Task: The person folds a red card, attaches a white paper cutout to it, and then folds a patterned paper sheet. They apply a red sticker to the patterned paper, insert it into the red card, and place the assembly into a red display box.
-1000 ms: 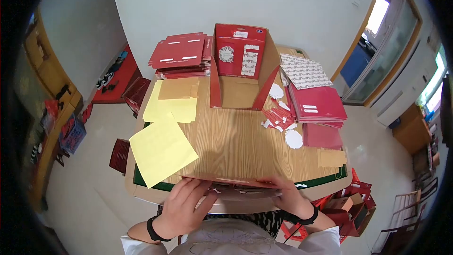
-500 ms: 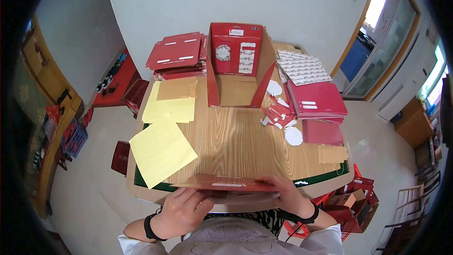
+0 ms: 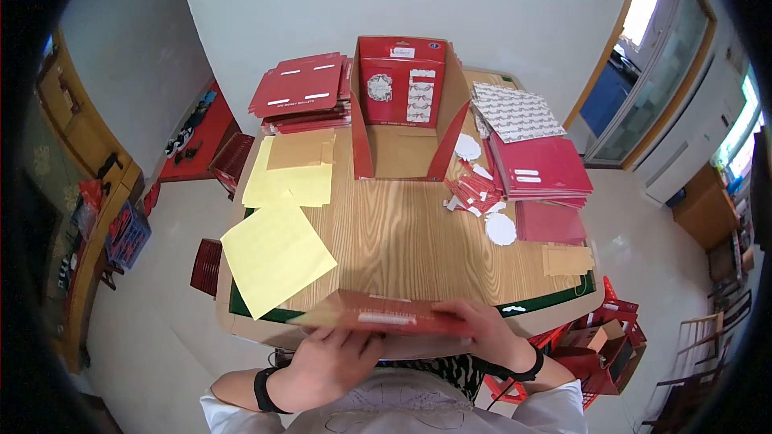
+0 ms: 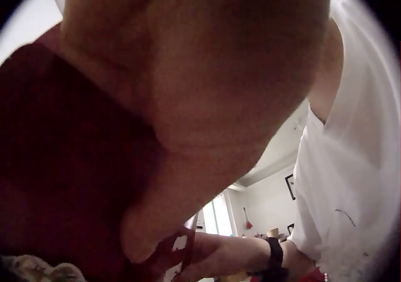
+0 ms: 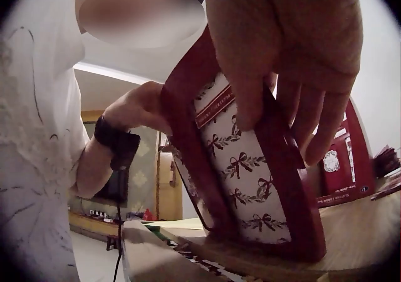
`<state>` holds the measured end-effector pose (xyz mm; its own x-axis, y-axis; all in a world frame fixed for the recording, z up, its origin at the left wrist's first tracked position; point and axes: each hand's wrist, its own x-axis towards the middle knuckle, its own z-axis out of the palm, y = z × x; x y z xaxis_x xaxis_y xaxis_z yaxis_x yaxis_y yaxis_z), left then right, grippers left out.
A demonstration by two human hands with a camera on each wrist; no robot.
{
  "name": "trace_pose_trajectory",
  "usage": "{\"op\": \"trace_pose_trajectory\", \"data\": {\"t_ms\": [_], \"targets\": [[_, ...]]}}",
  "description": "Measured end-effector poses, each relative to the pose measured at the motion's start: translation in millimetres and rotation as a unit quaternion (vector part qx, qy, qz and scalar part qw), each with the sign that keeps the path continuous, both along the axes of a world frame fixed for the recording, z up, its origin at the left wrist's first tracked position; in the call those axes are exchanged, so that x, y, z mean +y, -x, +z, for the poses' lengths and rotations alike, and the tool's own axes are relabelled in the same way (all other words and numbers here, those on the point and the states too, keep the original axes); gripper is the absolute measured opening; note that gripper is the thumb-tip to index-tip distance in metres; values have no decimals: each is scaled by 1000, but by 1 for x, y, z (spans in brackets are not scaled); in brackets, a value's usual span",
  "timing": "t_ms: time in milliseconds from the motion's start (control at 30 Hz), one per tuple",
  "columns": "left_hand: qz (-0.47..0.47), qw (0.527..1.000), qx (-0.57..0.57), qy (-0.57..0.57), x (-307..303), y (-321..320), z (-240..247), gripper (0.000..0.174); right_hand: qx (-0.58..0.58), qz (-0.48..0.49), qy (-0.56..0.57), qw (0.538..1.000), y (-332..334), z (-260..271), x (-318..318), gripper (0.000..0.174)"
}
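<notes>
A red cardboard sleeve (image 3: 394, 315) with cut-out windows is held at the table's near edge. In the right wrist view, white paper printed with bows (image 5: 241, 172) shows through its windows. My right hand (image 3: 485, 336) grips its right end, thumb on the windowed face and fingers round the other side. My left hand (image 3: 334, 363) is at the left end; in the right wrist view its fingers hold the sleeve's far edge. The left wrist view has the left thumb (image 4: 141, 235) against the dark red card.
An upright red display box (image 3: 402, 149) stands at the back. Stacked red cards lie to its left (image 3: 301, 88) and right (image 3: 543, 173). Nearby are yellow sheets (image 3: 277, 261), red scraps (image 3: 474, 193), white scalloped pieces (image 3: 500, 229) and a patterned sheet (image 3: 516, 111).
The red sleeve has tilted so that more of its printed red side shows from above. My left hand has drawn back and shifted slightly right. My right hand stays at the right end.
</notes>
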<state>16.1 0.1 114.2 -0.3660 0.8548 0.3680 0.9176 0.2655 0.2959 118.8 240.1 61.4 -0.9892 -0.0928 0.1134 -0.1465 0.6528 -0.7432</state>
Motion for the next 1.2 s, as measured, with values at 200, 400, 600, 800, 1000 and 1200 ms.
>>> {"op": "trace_pose_trajectory", "data": {"t_ms": [200,400,600,800,1000,1200], "targets": [[13,996,-84,-38,1,-4,-7,18,5,0,11,1000,0,5,-2,44],[36,994,-88,49,1,-8,1,21,20,-18,6,1000,-2,7,1,43],[-37,984,162,57,-22,-5,-5,33,25,-8,-24,999,-3,12,2,42],[22,993,100,52,-13,-5,-2,25,236,32,-45,970,-18,50,-3,45],[28,992,115,34,1,-6,-1,25,281,155,-141,937,-16,62,-38,38],[-8,999,42,-6,6,-6,-5,24,177,11,-338,924,-5,60,-58,40]]}}
